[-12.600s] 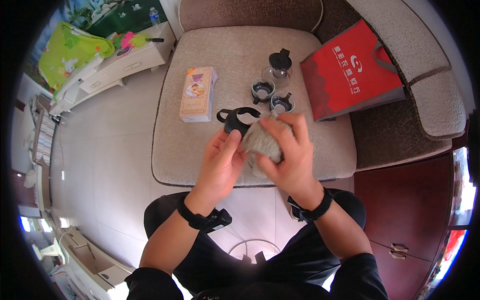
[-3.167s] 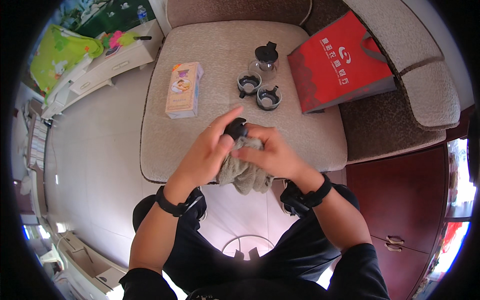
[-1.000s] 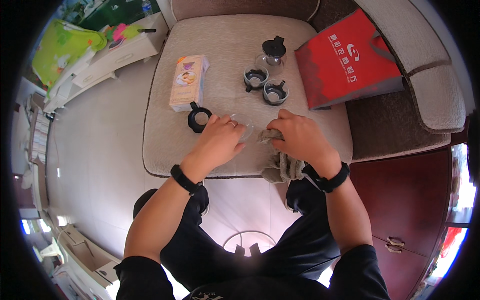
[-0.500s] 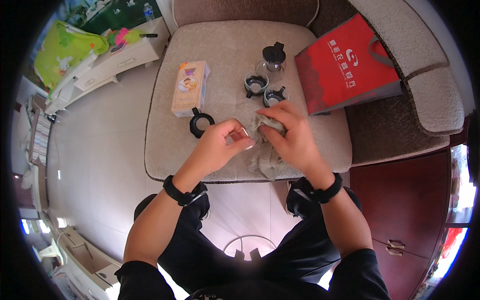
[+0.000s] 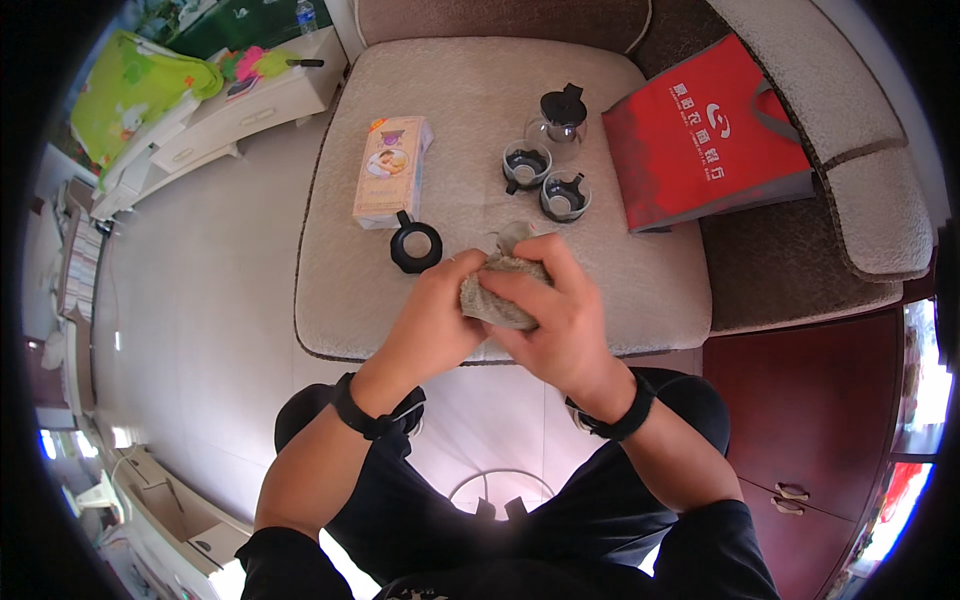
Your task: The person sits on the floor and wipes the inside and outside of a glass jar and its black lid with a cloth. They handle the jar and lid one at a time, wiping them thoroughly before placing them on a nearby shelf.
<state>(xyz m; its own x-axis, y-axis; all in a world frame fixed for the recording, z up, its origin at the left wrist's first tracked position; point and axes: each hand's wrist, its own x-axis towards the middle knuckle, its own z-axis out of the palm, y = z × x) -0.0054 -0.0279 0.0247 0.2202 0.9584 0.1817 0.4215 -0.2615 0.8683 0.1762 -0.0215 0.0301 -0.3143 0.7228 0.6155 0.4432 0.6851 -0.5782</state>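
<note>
Both hands meet over the front part of the seat cushion. My right hand is closed on a crumpled grey-beige cloth. My left hand curls against the cloth's left side, its fingertips partly covered; what it grips is hidden. Just beyond the hands lies a black ring-shaped lid with a handle tab. Farther off to the right stand a small glass cup in a black holder, a second such cup, and a glass pot with a black lid.
An upright peach-coloured box lies on the cushion's left side. A red bag with grey edges leans at the right by the sofa arm. At far left stands a white cabinet; a dark red cabinet is at the right.
My hands have come together, the left now against the cloth. The right hand has moved left and nearer with the cloth, gathering up the part that hung down. The view has shifted slightly.
</note>
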